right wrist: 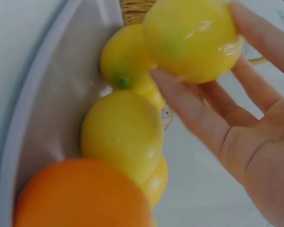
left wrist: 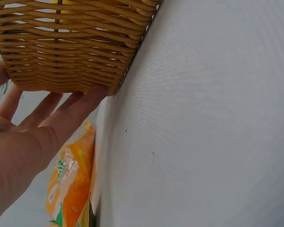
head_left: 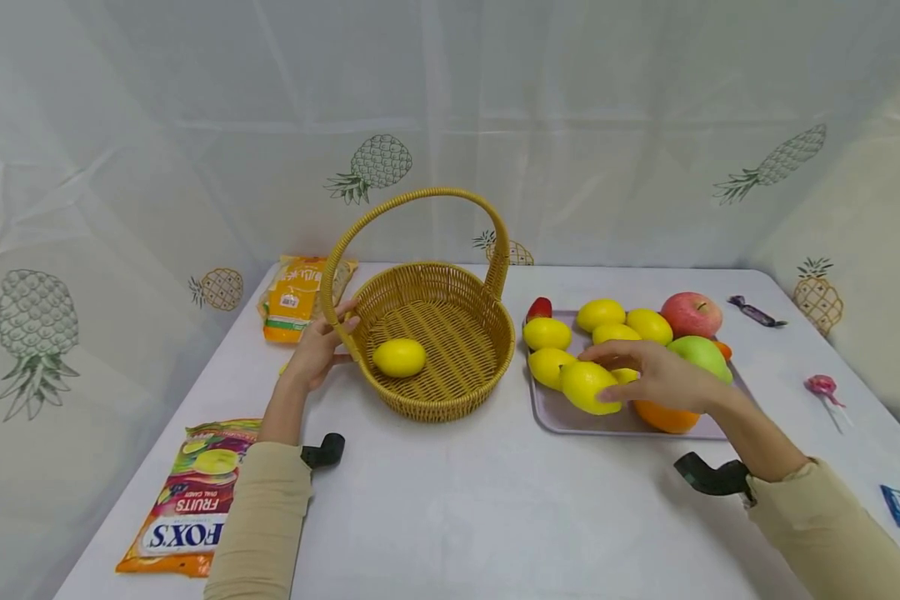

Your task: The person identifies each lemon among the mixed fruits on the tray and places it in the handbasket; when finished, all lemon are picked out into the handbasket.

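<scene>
My right hand (head_left: pixel 663 377) pinches a yellow lemon (head_left: pixel 589 387) between thumb and fingers, above the front left part of a pale purple tray (head_left: pixel 570 423). In the right wrist view the held lemon (right wrist: pixel 193 40) is close to other lemons (right wrist: pixel 123 135) in the tray. On the left, my left hand (head_left: pixel 318 350) touches the side of a woven basket (head_left: pixel 450 410) near the foot of its tall handle. The left wrist view shows its fingers fairly straight against the basket wall (left wrist: pixel 71 61). One lemon (head_left: pixel 399 357) lies inside the basket, at its left.
The tray also bears a red apple (head_left: pixel 691 315), a green apple (head_left: pixel 701 357), an orange (head_left: pixel 666 416) and a strawberry-red fruit (head_left: pixel 539 309). An orange-and-white packet (head_left: pixel 294 300) lies behind my left hand, a candy bag (head_left: pixel 187 508) nearer. Wrapped sweets, including a lollipop (head_left: pixel 822 385), lie right.
</scene>
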Demonstrator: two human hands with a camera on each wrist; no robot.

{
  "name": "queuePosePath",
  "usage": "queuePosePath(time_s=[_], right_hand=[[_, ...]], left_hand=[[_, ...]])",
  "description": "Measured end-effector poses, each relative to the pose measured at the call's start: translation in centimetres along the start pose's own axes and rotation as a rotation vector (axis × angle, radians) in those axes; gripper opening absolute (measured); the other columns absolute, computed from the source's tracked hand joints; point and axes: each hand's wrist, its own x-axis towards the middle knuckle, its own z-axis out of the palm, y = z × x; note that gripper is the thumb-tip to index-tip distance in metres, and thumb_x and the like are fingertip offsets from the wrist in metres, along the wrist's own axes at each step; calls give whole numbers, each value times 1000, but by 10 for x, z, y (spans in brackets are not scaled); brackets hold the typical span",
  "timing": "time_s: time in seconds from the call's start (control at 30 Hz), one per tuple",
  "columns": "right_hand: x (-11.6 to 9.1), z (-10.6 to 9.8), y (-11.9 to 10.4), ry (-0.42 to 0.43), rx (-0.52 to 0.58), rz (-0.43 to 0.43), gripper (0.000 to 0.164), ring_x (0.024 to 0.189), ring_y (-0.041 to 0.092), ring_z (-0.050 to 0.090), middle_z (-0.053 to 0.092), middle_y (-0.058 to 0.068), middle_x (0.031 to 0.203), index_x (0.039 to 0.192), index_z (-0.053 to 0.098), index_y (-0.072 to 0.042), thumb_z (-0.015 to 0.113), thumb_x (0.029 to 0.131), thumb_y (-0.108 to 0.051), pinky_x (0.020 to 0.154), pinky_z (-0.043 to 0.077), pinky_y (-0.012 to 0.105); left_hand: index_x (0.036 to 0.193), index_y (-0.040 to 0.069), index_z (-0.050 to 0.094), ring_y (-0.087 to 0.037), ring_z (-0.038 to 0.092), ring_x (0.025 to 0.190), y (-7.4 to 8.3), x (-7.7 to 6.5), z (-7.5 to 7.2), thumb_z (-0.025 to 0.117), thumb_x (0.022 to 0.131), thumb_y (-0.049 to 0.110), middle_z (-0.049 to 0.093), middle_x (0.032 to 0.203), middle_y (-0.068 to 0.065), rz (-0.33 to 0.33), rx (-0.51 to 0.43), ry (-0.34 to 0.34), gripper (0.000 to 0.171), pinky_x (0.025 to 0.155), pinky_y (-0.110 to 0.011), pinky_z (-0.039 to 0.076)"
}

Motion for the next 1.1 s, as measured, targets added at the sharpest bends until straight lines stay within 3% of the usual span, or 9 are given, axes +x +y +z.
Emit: queuePosePath(time_s=[0.2,0.33,0.6,0.67,0.87,1.1], right_hand=[[25,-5,-13,-17,217,49,51,125,33,45,50,8,137,136,53,-13,70,90,-26,100,40,55],[54,1,-28,-23,347,46,54,126,31,45,48,8,140,140,49,-11,68,91,-24,100,42,50],[114,45,-68,-140,536,80,54,115,30,53,49,12,136,139,49,-10,71,90,-18,91,51,42],[128,61,-75,-187,547,85,52,116,30,52,50,13,135,137,51,-9,71,90,-16,91,51,41],[160,101,-89,-278,416,102,47,126,25,47,52,10,136,133,58,-12,72,89,-21,93,49,34],[181,129,-100,-221,343,83,45,124,24,48,54,8,134,130,60,-12,72,89,-25,96,46,36]], left_hand=[[151,14,36,-36,38,131,1,0,0,51,102,25,24,155,-11,-8,-13,1,52,87,-48,51],[151,14,37,-37,37,131,1,-1,0,51,103,24,24,155,-11,-10,-20,2,51,91,-53,48],[150,15,38,-36,38,130,0,0,0,51,102,24,25,153,-12,1,-31,2,50,91,-53,48],[150,15,39,-36,39,129,-1,0,0,52,102,24,26,153,-12,-1,-33,10,50,89,-51,50],[150,15,39,-36,39,130,-3,1,1,53,101,25,26,153,-11,-6,-41,14,51,90,-52,49],[150,18,38,-34,38,130,-4,1,1,53,102,27,28,154,-9,-10,1,30,51,92,-54,48]])
